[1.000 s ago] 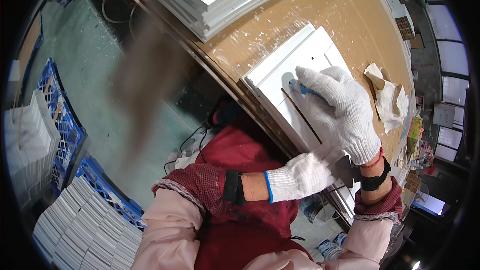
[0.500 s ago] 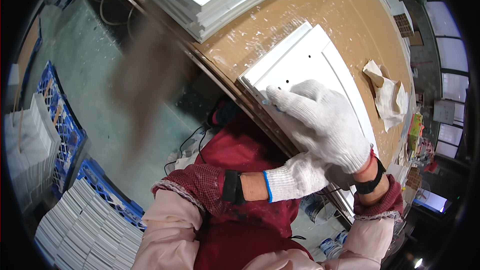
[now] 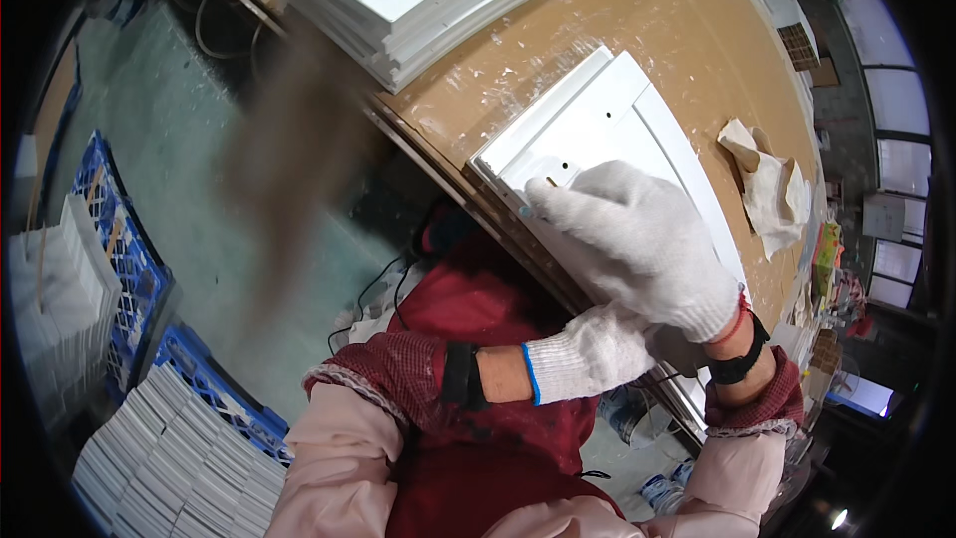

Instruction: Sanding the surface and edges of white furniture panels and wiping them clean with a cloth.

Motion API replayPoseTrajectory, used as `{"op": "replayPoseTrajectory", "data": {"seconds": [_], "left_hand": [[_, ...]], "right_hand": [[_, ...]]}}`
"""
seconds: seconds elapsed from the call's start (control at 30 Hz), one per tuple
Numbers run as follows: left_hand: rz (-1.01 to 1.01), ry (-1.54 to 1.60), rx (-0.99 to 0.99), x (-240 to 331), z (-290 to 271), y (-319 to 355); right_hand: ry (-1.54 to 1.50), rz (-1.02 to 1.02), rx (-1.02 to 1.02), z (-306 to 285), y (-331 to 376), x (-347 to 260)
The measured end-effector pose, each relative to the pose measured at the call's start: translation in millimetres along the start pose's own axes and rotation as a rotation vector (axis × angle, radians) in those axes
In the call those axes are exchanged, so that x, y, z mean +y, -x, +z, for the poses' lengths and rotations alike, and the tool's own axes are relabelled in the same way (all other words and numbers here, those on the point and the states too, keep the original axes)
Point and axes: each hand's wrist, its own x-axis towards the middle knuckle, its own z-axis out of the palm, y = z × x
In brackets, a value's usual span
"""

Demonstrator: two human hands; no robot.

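A white panel (image 3: pixel 595 130) with a raised border and small dark holes lies near the table edge, on or against another white piece. My right hand (image 3: pixel 637 239), in a white knit glove, rests over the panel with its fingers drawn together. Their tips are beside the holes, close to the panel's corner. A small tan bit (image 3: pixel 551 182) shows at those fingertips; its kind is unclear, and anything inside the grip is hidden. My left hand (image 3: pixel 597 351), gloved too, reaches across below the right one at the table edge. Its fingers are hidden behind the right hand and wrist.
A stack of white panels (image 3: pixel 398 0) stands on the far part of the brown table (image 3: pixel 478 90). A crumpled cloth (image 3: pixel 767 184) lies to the right. On the floor at left are blue plastic pallets (image 3: pixel 119 269) and stacked white pieces (image 3: pixel 179 448). A brown blur covers part of the left.
The view has shifted slightly. My right fingertips have moved a little on the panel, and a small tan bit now shows beside them. My left hand stays almost still.
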Motion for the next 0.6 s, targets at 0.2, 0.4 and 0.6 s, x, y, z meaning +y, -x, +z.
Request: {"op": "replayPoseTrajectory", "data": {"seconds": [0.2,0.4,0.6], "left_hand": [[-0.015,0.093,-0.084,-2,-21,-13],[0.245,-0.277,0.107,3,-34,-23],[0.289,-0.25,0.128,0,-33,-28]], "right_hand": [[0.14,0.113,0.117,-19,3,19],[-0.049,0.415,0.45,-49,46,61],[-0.172,0.517,0.517,-44,36,95]]}}
